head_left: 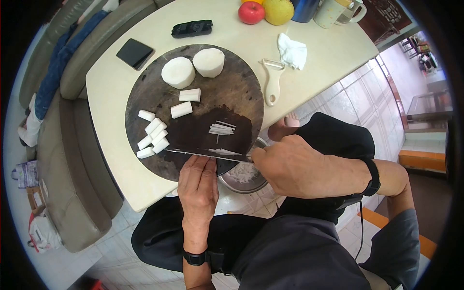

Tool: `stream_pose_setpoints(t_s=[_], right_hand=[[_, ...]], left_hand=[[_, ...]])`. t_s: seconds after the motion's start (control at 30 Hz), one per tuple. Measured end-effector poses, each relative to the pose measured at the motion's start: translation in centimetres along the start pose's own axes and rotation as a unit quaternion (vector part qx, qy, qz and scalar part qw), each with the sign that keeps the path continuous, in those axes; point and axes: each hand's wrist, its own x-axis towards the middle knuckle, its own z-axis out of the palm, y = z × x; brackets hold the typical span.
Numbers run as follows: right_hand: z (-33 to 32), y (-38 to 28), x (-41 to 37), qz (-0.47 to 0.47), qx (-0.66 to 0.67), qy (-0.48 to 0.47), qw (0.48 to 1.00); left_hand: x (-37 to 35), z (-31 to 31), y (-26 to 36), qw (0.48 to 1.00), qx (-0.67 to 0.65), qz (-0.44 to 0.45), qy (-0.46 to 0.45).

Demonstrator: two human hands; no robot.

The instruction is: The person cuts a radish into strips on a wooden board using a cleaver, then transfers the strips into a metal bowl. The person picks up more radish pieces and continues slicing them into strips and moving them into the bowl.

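A knife [208,153] lies across the lower part of the round dark cutting board [145,92], its handle in my closed right hand [290,164]. Bent fingers of my left hand [198,181] press at the near side of the blade; whatever they hold is hidden. Thin white strips [222,129] rest beyond the blade, with a few more along it. Several short white pieces [154,128] are grouped at the board's left. Two larger white blocks [181,109] lie mid-board, below two thick white rounds [178,72].
Under the board's near right edge is a metal bowl [244,179] with white shreds. A peeler [273,84], tissue [292,51], phone [135,54], black case [192,29], red apple [251,12], yellow fruit [279,11] and mugs [330,12] stand around. Another person's legs [58,67] are at left.
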Motion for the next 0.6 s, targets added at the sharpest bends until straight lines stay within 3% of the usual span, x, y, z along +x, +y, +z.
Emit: stream_pose_setpoints(t_s=[0.13, 0.33, 0.53, 0.6], right_hand=[[0.0, -0.1, 0.6, -0.011, 0.010, -0.028, 1.000], [1.1, -0.3, 1.5, -0.043, -0.002, 0.014, 0.999], [-0.1, -0.4, 0.2, 0.016, -0.008, -0.041, 0.999], [0.4, -0.1, -0.1, -0.016, 0.017, 0.005, 1.000]], left_hand=[[-0.1, 0.1, -0.2, 1.000, -0.002, -0.001, -0.005], [-0.1, -0.2, -0.1, 1.000, -0.008, -0.023, -0.021], [0.2, -0.2, -0.1, 1.000, -0.017, -0.009, -0.007], [0.0, -0.2, -0.1, 1.000, -0.013, -0.012, -0.012]])
